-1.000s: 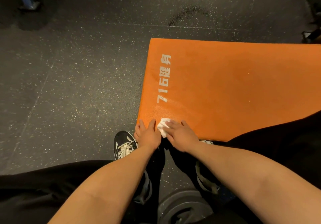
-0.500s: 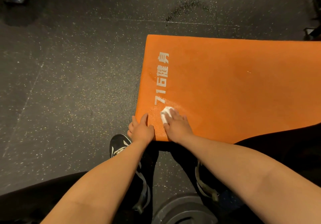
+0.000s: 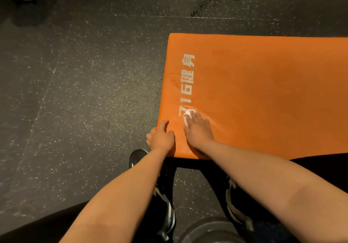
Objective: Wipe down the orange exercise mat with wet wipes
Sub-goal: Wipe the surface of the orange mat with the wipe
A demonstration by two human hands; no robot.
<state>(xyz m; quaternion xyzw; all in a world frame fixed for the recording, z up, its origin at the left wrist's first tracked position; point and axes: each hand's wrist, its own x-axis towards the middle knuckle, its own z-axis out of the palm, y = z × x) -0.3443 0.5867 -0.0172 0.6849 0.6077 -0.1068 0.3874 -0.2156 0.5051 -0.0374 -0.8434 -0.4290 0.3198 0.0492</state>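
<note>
Orange mat (image 3: 263,95) flat on gym floor (image 3: 75,92), probably foam-soft and light, so we pin corner: left hand (image 3: 162,137) rests there, edge-grip unclear. Right hand (image 3: 199,131) flat-fingered, pressing limp wet wipe (image 3: 188,115) on lettering (image 3: 188,76).

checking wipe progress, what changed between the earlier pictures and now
The right hand pushed the wet wipe forward along the orange mat, from its near edge up to the printed 7, leaving a wet sheen behind it. The left hand still rests at the mat's near left corner.
</note>
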